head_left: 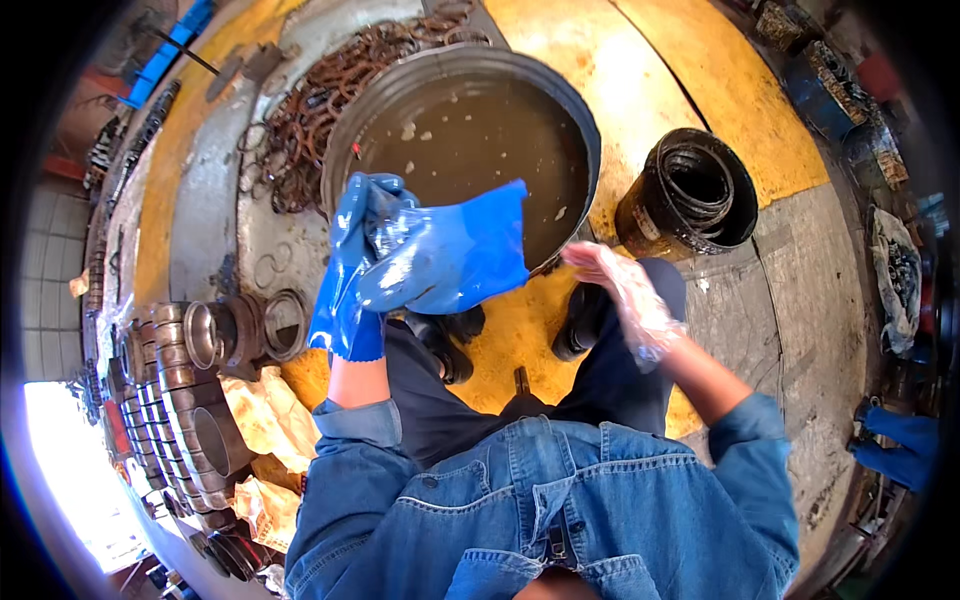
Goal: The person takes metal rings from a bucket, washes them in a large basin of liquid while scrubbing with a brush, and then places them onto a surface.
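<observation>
My left hand wears a blue rubber glove and is closed around a second, loose blue rubber glove. The loose glove's wide cuff points right, toward my other hand. My right hand has a thin clear plastic glove on it, its fingers stretched out and slightly blurred. It is apart from the loose glove and holds nothing. Just beyond both hands stands a large round metal tub of murky brown liquid, with pale bits floating on it.
A dark bucket with black rings in it stands right of the tub. Many rusty metal rings lie heaped at the tub's left. Stacked metal cylinders and crumpled brown paper are at my left, and a plastic bag at far right.
</observation>
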A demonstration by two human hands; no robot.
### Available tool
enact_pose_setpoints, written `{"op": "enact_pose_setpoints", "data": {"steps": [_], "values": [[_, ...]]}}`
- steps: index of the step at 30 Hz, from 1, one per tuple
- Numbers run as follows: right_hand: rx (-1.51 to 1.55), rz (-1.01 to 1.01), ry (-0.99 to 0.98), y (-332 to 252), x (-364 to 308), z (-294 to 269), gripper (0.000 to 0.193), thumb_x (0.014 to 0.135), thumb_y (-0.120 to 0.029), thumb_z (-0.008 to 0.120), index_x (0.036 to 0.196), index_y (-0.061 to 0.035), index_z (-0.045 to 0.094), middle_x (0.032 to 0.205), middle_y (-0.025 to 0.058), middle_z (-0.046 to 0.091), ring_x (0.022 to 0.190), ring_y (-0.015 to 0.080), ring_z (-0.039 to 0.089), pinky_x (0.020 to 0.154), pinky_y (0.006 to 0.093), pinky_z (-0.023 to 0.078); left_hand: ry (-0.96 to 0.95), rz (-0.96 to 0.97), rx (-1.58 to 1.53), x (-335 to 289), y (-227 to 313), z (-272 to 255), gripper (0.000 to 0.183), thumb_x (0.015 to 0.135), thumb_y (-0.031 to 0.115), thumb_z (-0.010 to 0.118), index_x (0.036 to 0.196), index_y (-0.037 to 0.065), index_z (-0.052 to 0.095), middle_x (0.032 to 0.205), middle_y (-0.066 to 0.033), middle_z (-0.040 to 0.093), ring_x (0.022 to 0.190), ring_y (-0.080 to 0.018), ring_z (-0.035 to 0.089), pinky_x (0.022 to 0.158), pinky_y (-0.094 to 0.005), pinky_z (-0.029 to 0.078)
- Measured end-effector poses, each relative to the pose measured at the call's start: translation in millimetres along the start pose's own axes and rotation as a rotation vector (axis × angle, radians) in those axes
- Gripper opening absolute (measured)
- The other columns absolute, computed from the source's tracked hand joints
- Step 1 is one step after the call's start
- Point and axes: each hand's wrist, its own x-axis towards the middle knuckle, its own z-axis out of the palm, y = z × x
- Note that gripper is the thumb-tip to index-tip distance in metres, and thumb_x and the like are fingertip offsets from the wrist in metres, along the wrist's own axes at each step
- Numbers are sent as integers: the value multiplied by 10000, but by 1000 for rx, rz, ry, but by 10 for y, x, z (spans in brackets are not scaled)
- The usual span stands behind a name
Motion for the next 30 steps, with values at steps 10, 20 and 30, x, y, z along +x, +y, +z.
{"op": "enact_pose_setpoints", "data": {"steps": [10, 20, 30], "values": [[605, 137, 218, -178, -652, 597, 263, 1013, -297, 566, 1075, -50, 633, 1000, 71, 696, 948, 181, 670, 888, 366, 546, 10, 234, 435, -466, 201, 75, 380, 1013, 341, 620, 1081, -24, 703, 905, -132, 737, 749, -207, 694, 672, -318, 567], [-193, -567, -233, -134, -747, 473, 384, 958, -146, 633, 1324, -38, 588, 1220, 194, 668, 1124, 356, 645, 969, 431, 514, 45, 323, 513, -703, -61, 142, 394, 1015, 331, 594, 1095, -41, 695, 962, -191, 747, 836, -276, 718, 774, -378, 587], [1267, -52, -996, -440, -155, 950, 566, 1104, -240, 313, 1605, -24, 159, 1649, 115, 252, 1473, 235, 354, 1236, 355, 291, -248, 241, 453, -581, -126, 113, 513, 1049, 416, 510, 1268, -35, 616, 1097, -202, 728, 952, -290, 709, 854, -394, 577]]}}
